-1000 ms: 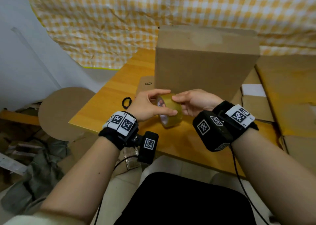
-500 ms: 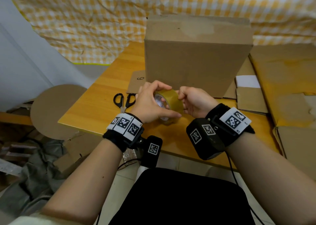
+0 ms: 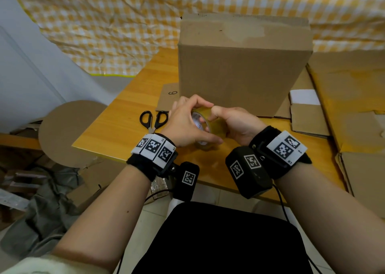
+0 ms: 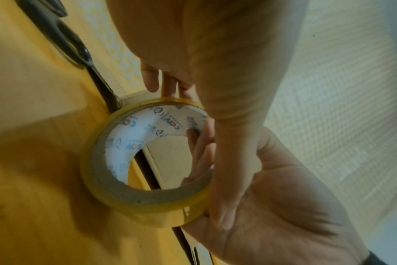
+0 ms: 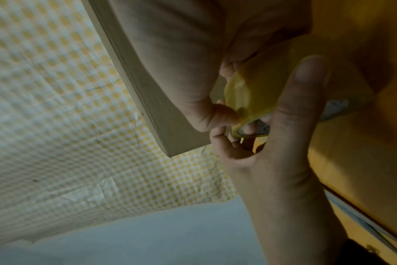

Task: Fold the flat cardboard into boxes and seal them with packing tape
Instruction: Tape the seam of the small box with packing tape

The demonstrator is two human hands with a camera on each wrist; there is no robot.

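Observation:
Both hands hold a roll of yellowish packing tape (image 3: 216,127) just above the table's front part. My left hand (image 3: 187,125) grips the roll across its rim, index finger on top and thumb underneath. My right hand (image 3: 235,123) pinches it, thumb on the outer tape and fingers inside the white core. In the left wrist view the tape roll (image 4: 147,204) shows its printed core with the right fingers (image 4: 200,152) in it. In the right wrist view the right thumb (image 5: 218,114) presses the tape roll's (image 5: 261,84) edge. A folded cardboard box (image 3: 243,69) stands upright right behind the hands.
Black-handled scissors (image 3: 154,119) lie on the wooden table (image 3: 116,127) left of my hands. Flat cardboard sheets (image 3: 354,111) are piled at the right, and one marked sheet (image 3: 168,98) lies under the box. A round cardboard piece (image 3: 68,132) sits off the table's left edge.
Both hands kept hold of the roll and moved slightly toward the box. The right fingers slid into the core, with the thumb now on the outer tape. The scissors came fully into view.

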